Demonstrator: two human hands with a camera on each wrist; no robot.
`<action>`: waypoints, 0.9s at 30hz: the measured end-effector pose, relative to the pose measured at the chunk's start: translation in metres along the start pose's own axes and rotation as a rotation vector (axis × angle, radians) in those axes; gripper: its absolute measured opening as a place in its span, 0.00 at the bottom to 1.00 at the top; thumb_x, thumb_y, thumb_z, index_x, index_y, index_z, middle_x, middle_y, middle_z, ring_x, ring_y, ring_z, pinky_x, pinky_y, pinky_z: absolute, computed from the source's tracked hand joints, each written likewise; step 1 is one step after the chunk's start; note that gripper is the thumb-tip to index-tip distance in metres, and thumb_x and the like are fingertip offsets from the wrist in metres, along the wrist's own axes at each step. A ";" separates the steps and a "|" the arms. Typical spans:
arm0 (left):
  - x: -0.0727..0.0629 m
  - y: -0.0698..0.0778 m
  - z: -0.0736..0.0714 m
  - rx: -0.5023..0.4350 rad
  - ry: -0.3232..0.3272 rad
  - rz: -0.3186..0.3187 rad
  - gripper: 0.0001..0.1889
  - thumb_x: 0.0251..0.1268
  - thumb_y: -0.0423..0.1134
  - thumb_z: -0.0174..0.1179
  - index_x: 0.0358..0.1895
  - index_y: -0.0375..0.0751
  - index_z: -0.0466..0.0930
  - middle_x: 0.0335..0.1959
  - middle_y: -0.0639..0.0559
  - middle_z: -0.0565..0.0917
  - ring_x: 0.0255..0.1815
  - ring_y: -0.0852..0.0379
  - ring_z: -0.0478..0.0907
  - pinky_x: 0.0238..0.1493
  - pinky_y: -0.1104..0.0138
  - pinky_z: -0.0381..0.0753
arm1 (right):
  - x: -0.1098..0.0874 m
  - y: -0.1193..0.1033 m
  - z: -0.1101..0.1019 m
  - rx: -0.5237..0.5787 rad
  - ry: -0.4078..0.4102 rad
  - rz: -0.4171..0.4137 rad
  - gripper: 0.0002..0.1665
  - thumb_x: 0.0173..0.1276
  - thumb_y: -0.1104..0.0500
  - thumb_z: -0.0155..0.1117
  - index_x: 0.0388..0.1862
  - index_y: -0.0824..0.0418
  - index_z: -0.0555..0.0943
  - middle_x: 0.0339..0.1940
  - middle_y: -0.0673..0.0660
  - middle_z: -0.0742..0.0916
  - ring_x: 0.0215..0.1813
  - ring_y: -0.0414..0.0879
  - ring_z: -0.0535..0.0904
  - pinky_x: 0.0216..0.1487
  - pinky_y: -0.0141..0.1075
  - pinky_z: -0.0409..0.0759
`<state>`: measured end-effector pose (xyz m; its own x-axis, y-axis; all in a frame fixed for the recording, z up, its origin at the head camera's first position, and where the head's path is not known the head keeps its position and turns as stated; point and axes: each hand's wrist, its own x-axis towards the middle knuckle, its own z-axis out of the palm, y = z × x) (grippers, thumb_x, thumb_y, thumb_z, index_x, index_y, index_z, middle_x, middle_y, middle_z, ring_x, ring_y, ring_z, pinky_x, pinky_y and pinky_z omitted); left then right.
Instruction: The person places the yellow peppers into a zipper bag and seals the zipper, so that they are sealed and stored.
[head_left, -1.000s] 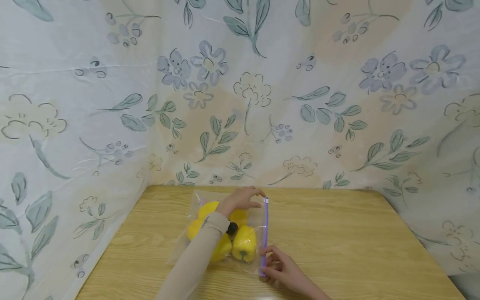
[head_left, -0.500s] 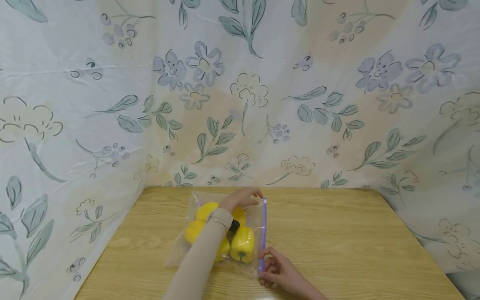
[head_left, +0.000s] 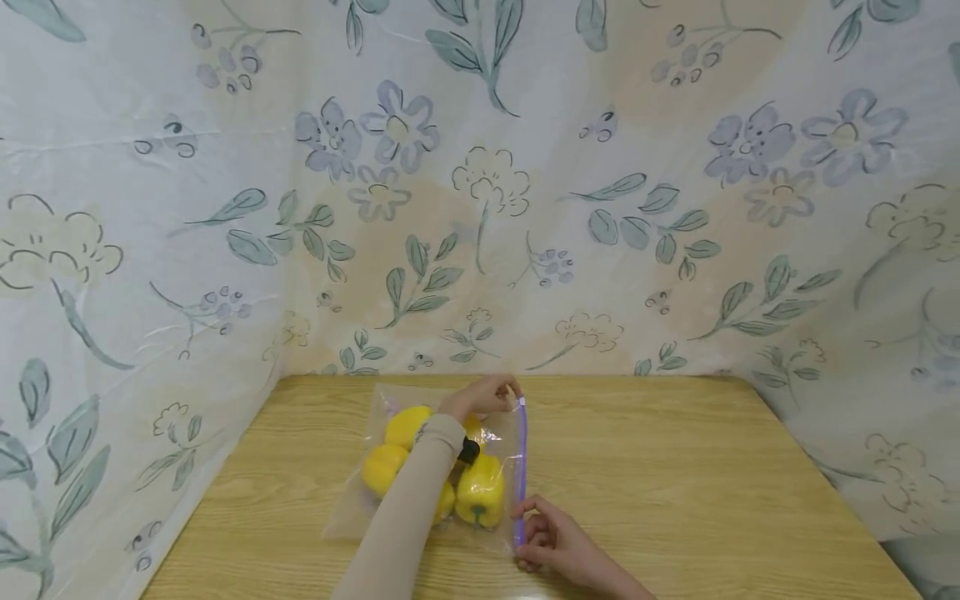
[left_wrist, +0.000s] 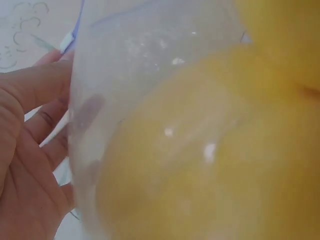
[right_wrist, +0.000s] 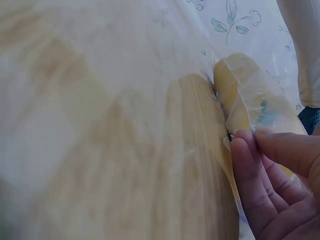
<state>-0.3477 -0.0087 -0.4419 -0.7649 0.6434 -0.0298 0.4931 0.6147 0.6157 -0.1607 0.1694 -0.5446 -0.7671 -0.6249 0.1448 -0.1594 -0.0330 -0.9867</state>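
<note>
A clear slider zipper bag (head_left: 506, 440) lies flat on the table, with several yellow bell peppers (head_left: 480, 492) inside. Its purple zip strip (head_left: 522, 467) runs along the right side. At the strip's far end my left hand (head_left: 486, 395) pinches the bag by the white slider (head_left: 522, 402); the left wrist view shows thumb and a finger at that slider (left_wrist: 67, 42). My right hand (head_left: 557, 543) pinches the near end of the strip between thumb and fingers, as the right wrist view also shows (right_wrist: 280, 190). The left forearm hides some peppers.
The wooden table (head_left: 675, 483) extends to the right of the bag. A floral cloth (head_left: 570, 208) hangs behind the table and along both sides. The left sleeve (head_left: 405, 517) crosses over the bag, with a black wrist device (head_left: 468, 451) just above the peppers.
The view has shifted slightly, so everything sits a little further left. Left fingertips have come down closer onto the slider at the far end; the right hand keeps its hold on the near end.
</note>
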 end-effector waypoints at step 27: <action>-0.002 -0.027 -0.012 -0.083 0.241 0.105 0.09 0.55 0.26 0.62 0.40 0.35 0.79 0.34 0.44 0.79 0.36 0.55 0.72 0.40 0.69 0.74 | -0.005 -0.007 -0.030 -0.030 -0.236 -0.033 0.26 0.65 0.69 0.57 0.57 0.73 0.59 0.29 0.79 0.73 0.31 0.40 0.81 0.34 0.43 0.83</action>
<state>-0.3642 -0.0315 -0.4491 -0.7930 0.5684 0.2195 0.5465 0.5043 0.6686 -0.1746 0.1958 -0.5358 -0.5952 -0.7890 0.1522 -0.2030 -0.0357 -0.9785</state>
